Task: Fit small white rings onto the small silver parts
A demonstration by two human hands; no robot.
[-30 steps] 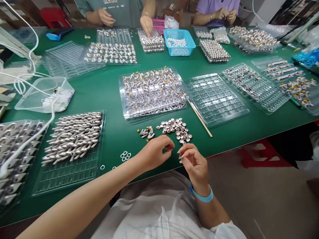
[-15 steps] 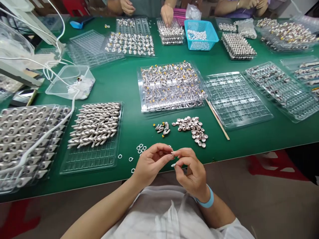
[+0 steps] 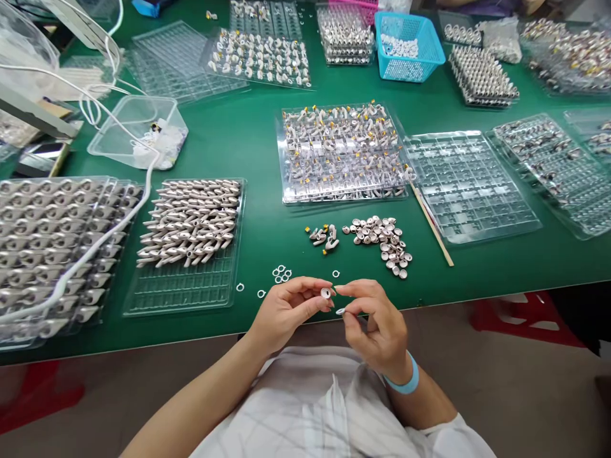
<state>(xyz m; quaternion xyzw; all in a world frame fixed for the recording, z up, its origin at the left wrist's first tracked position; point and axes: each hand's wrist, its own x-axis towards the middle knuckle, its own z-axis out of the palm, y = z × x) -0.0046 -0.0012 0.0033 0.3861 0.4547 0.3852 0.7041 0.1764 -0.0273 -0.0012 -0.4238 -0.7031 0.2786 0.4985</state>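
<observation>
My left hand (image 3: 281,315) is closed, pinching a small round cup-shaped cap (image 3: 325,293) between thumb and fingers, its hollow side facing me. Close beside it, my right hand (image 3: 378,327) grips a small white ring (image 3: 340,312) low between thumb and a finger. The right index fingertip reaches toward the cap; I cannot tell whether it touches. More white rings (image 3: 281,274) lie on the green table just beyond my left hand. Past my fingers are a loose heap of matching caps (image 3: 391,245) and several grey curved parts with yellow tabs (image 3: 329,238).
A filled clear tray (image 3: 344,152) stands mid-table, with a wooden stick (image 3: 432,222) and a bare clear tray (image 3: 472,184) to its right. At left are trays of grey parts (image 3: 191,219) and a white cable (image 3: 95,251). A blue basket (image 3: 410,63) stands at the back.
The cap in my left hand has turned so its hollow face shows. My right index finger has drawn slightly away from it. The view has tilted down, and table items appear farther right.
</observation>
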